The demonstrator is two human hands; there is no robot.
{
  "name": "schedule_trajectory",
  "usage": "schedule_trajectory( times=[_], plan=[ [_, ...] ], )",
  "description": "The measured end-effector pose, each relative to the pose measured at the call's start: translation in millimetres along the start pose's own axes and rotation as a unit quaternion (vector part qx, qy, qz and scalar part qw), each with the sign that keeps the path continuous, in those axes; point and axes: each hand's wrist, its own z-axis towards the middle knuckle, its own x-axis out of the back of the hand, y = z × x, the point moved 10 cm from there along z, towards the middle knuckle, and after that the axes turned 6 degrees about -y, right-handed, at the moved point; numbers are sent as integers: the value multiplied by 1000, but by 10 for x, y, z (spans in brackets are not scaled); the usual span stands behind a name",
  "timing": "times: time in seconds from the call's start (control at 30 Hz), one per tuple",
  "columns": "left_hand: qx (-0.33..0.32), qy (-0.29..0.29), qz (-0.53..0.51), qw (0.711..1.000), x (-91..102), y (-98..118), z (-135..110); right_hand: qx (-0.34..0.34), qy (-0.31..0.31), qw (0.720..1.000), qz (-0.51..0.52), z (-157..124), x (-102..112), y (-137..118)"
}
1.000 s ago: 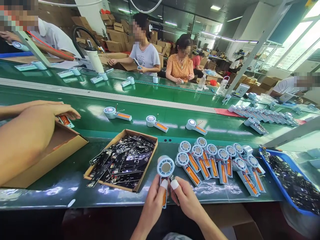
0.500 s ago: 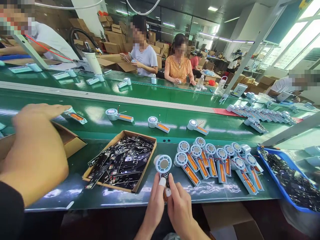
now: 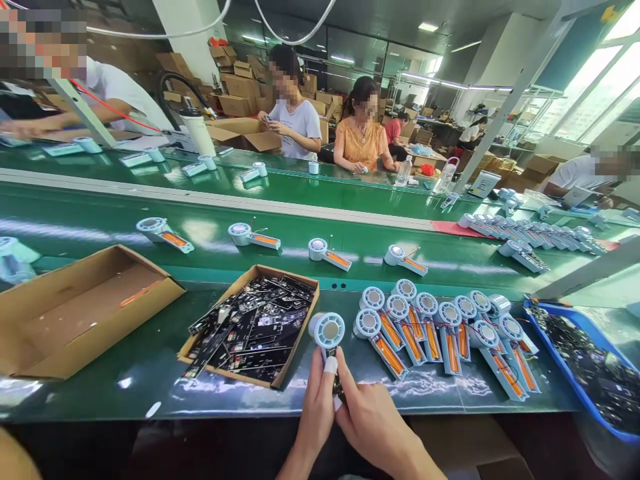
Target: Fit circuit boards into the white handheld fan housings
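Note:
At the bench's front edge I hold a pale-blue handheld fan (image 3: pixel 329 329), its round head with a silvery centre pointing away from me. My left hand (image 3: pixel 318 393) grips the handle from the left, a white cover on one fingertip. My right hand (image 3: pixel 367 417) closes on the same handle from the right. Between my fingers a strip of black circuit board (image 3: pixel 337 388) shows in the handle; the rest is hidden. Left of my hands is a cardboard tray (image 3: pixel 274 377) of loose black boards. To the right lie several open fans (image 3: pixel 384 350) with orange strips and thin wires.
An empty-looking cardboard box (image 3: pixel 90 327) sits at left, a blue tray (image 3: pixel 565 373) of black boards at right. Spaced fans (image 3: pixel 330 253) lie on the green conveyor belt (image 3: pixel 210 267) beyond. A metal post (image 3: pixel 510 100) rises at right. Several people work across the line.
A co-worker's arm at the left has withdrawn from over the box and belt, leaving only a bit at the lower left corner. My right hand has shifted slightly on the fan's handle.

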Motion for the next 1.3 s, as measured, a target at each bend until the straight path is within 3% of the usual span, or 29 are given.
schedule_trajectory(
  times=[0.2, 0.33, 0.4, 0.47, 0.6, 0.77, 0.9, 1.03, 1.13, 1.23, 1.3],
  plan=[
    [-44, -39, 91, 994, -117, 311, -3, -44, 105, 993, -31, 30, -93, 90],
    [-90, -95, 193, 972, -97, 647, -57, -68, 90, 993, -18, 135, -159, 211],
    [-116, -117, 253, 953, 11, 846, -83, -91, 71, 992, -51, 182, -175, 279],
    [-140, -92, 314, 934, 238, 1091, -35, -112, 51, 988, -97, 226, -189, 314],
    [-205, 53, 414, 885, 740, 1655, 292, -106, 34, 985, -129, 334, -181, 237],
    [-276, 40, 486, 829, 629, 1924, 753, -72, 51, 993, -82, 291, -68, 168],
    [-311, 32, 495, 811, 649, 2025, 776, -84, 79, 993, 3, -14, 56, 401],
    [-321, 76, 459, 825, 951, 2142, 566, -69, 117, 986, 100, -269, 189, 687],
    [-279, 144, 394, 864, 1241, 2127, 395, -63, 148, 981, 113, -295, 265, 734],
    [-195, 197, 239, 931, 1400, 1888, 254, -57, 158, 984, 58, -175, 264, 546],
    [-171, 181, 121, 961, 1273, 1673, 166, -72, 156, 985, 18, -61, 240, 410]
  ],
)
